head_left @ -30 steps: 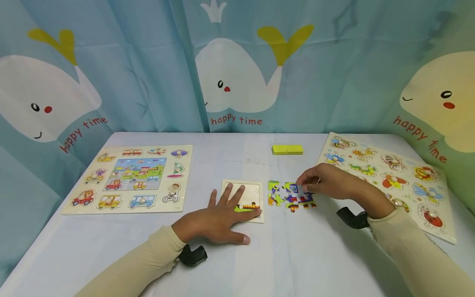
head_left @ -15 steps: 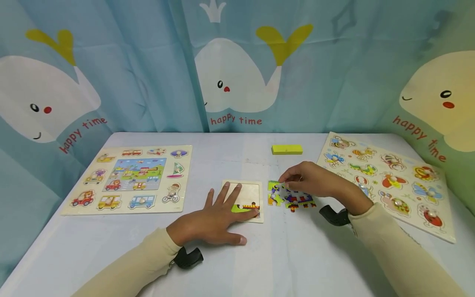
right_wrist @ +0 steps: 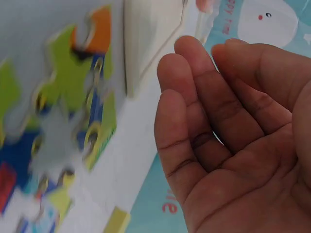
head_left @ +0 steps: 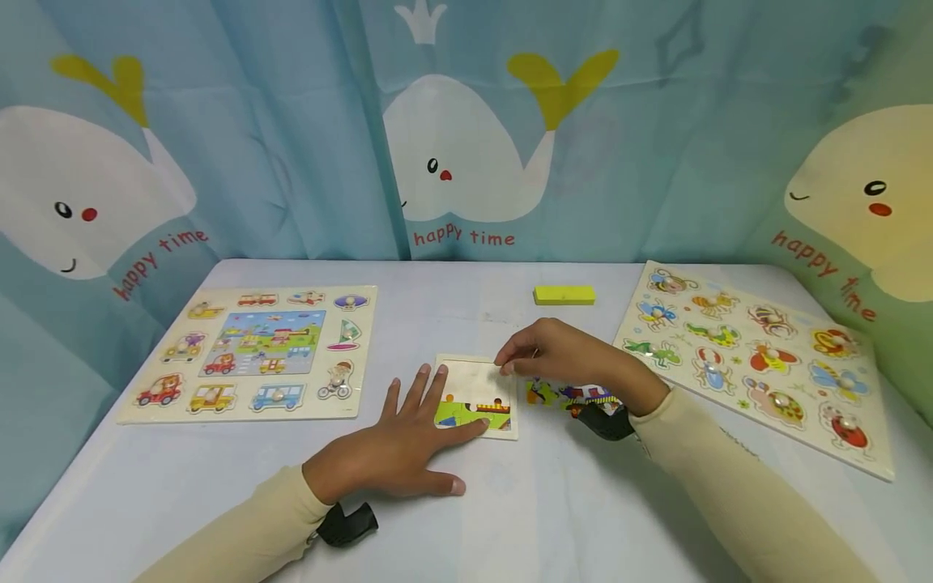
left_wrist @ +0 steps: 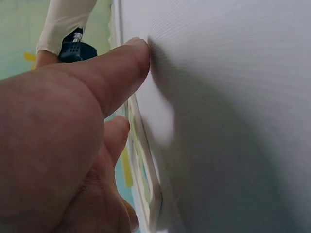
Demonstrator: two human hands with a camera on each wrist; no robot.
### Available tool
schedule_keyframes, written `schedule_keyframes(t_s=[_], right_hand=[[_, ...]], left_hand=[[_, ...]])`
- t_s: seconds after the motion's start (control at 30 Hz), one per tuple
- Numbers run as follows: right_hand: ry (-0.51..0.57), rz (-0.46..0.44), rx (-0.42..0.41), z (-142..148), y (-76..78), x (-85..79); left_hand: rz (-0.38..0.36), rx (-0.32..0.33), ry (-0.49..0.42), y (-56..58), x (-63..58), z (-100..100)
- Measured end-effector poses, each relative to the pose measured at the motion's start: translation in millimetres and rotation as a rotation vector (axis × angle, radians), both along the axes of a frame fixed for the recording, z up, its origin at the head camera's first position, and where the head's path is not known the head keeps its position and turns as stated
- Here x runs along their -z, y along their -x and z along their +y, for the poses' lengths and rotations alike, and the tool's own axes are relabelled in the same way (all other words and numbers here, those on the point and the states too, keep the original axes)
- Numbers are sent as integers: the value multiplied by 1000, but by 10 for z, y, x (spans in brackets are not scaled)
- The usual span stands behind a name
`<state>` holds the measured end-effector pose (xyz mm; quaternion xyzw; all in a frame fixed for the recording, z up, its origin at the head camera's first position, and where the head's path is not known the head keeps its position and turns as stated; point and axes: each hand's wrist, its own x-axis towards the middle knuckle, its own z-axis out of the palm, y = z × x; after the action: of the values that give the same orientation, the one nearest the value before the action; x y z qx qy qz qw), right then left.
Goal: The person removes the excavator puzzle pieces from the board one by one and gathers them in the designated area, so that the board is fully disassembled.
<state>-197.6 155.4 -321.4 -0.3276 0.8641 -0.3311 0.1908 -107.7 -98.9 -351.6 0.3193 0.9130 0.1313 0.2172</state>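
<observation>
On the table lies a small square puzzle board [head_left: 477, 374] with a coloured strip of picture along its near part. My left hand [head_left: 386, 453] lies spread over the board's near left side, a finger reaching onto the coloured strip. In the left wrist view the thumb [left_wrist: 119, 70] extends close over the white cloth. My right hand [head_left: 557, 356] is at the board's upper right edge, thumb and index fingertips close together. I cannot tell whether a piece is between them. Below the right hand, partly covered by it, lie several jigsaw pieces [right_wrist: 68, 73], some joined, with gaps among them.
A vehicle puzzle board [head_left: 368, 348] lies at the left and an insect puzzle board [head_left: 739, 348] at the right. A yellow block [head_left: 564, 295] stands towards the back. Behind the table hangs a blue whale curtain [head_left: 313, 121].
My right hand has moved left from the jigsaw pieces to the square board's right edge. My left hand has slid slightly left and nearer, baring more of the coloured strip.
</observation>
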Motion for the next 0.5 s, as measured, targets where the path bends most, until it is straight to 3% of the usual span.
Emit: schedule_keyframes(t_s=[0.5], right_hand=[[156,-144,-118,-388,-26,182]], left_hand=[[-21,8,30,-56,8,-35]])
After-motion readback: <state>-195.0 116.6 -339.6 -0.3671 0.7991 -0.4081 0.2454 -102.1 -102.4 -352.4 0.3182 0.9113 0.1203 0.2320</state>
